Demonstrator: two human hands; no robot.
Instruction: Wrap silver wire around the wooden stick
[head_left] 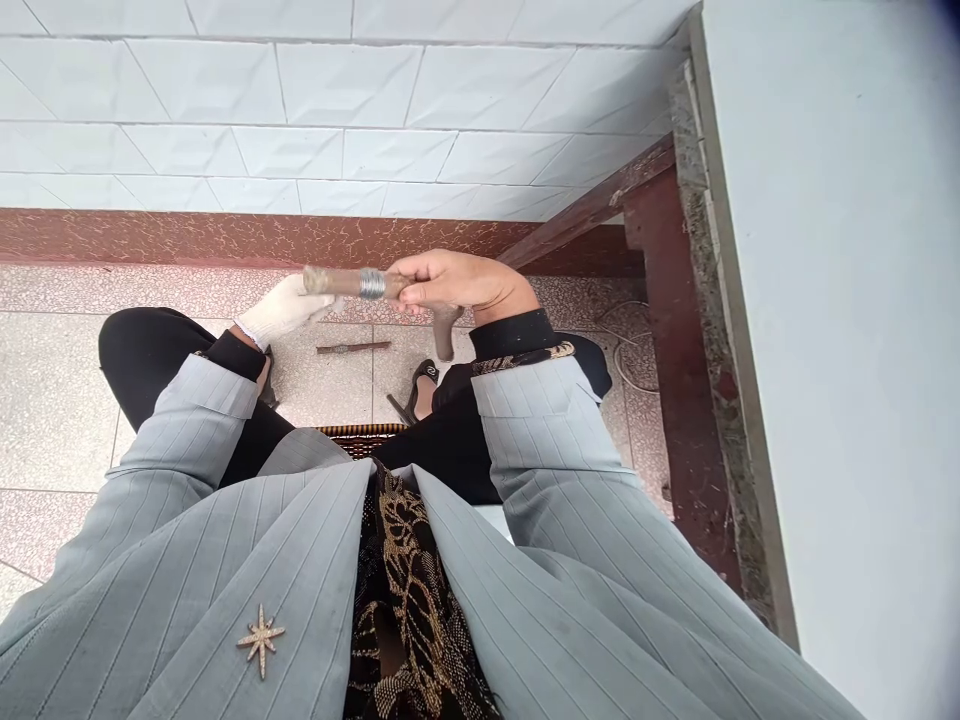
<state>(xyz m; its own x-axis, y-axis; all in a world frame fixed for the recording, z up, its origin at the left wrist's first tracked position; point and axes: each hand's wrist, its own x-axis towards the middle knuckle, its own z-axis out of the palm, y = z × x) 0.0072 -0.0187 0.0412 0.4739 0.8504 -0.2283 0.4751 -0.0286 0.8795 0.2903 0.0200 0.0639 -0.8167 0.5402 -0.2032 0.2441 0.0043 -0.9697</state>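
**Stick (pixel 337 282) with wire coil (pixel 372 283), held above the floor (pixel 52 390)**

Head view: long axis running left to right across the front of the body, nearly level. Fingers of the bare right hand (pixel 450 280) clenched on the right part, just beside the wire coil, thus nearer to it than the gloved left hand (pixel 281 308). At the left end, left hand apparently touching; whether gripping, cannot tell. Below the right hand, brown piece (pixel 445 340) pointing toward the body, any join hidden. On the floor, short rod (pixel 354 348), well apart.

PLACE: tiled interior, exact kind unclear | white wall tiles (pixel 337 88) | speckled floor tiles (pixel 56 400) | worn reddish-brown frame (pixel 684 360)
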